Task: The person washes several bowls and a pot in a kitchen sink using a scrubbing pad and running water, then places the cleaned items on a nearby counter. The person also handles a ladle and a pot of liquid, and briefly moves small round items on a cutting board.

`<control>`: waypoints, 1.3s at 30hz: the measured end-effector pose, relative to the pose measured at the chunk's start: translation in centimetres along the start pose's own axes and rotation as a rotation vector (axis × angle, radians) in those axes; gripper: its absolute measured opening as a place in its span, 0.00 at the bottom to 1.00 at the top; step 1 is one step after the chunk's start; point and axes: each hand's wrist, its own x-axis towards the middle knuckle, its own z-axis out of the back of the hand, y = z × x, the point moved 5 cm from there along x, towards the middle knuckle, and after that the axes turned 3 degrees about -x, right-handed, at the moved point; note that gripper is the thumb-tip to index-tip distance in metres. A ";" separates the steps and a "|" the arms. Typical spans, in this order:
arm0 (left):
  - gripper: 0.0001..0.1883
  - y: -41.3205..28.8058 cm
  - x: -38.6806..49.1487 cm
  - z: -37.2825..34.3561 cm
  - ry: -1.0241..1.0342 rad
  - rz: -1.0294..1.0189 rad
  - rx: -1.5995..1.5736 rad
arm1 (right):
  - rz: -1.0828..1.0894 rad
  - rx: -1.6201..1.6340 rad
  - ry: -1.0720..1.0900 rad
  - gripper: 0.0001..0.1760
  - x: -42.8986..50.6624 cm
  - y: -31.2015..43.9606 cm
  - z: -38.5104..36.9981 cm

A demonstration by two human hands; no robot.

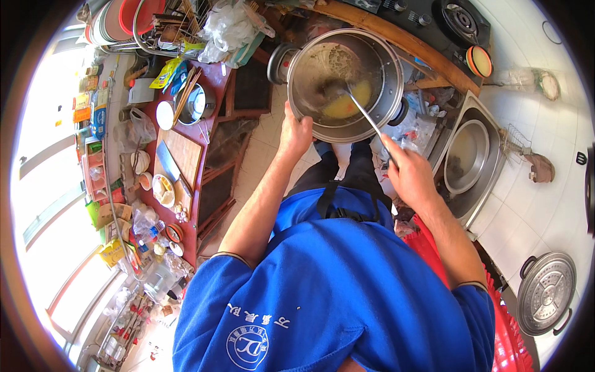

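Note:
A large stainless-steel pot [346, 132] is in front of me, with a shallow pool of yellowish liquid [358, 100] and brownish residue on its inner wall. My left hand [296, 134] grips the pot's rim on the near left side, thumb over the edge. In my right hand [410, 173] is the handle of a long metal utensil [365, 111], which slants down into the pot. Its head is blurred near the liquid, so I cannot tell whether it is a ladle or a spatula. Black side handles [399, 112] stick out from the pot.
Left, a red table carries a cutting board [190, 149], a cleaver [168, 160], a plate of food [163, 190] and a small pot with chopsticks [197, 104]. Right, a metal basin [466, 156] sits in the sink [492, 179]. A gas stove [430, 30] stands beyond the pot.

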 end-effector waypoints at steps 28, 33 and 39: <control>0.34 -0.1 -0.2 0.5 0.013 -0.012 0.007 | -0.034 0.111 -0.168 0.39 2.4 -0.6 -0.5; 0.33 0.2 -0.1 0.5 -0.003 -0.022 -0.023 | -0.034 0.187 -0.123 0.37 -0.9 -0.2 -0.4; 0.33 0.0 -0.2 -0.3 0.018 -0.012 -0.011 | 0.014 0.055 -0.276 0.40 3.8 -0.9 -0.3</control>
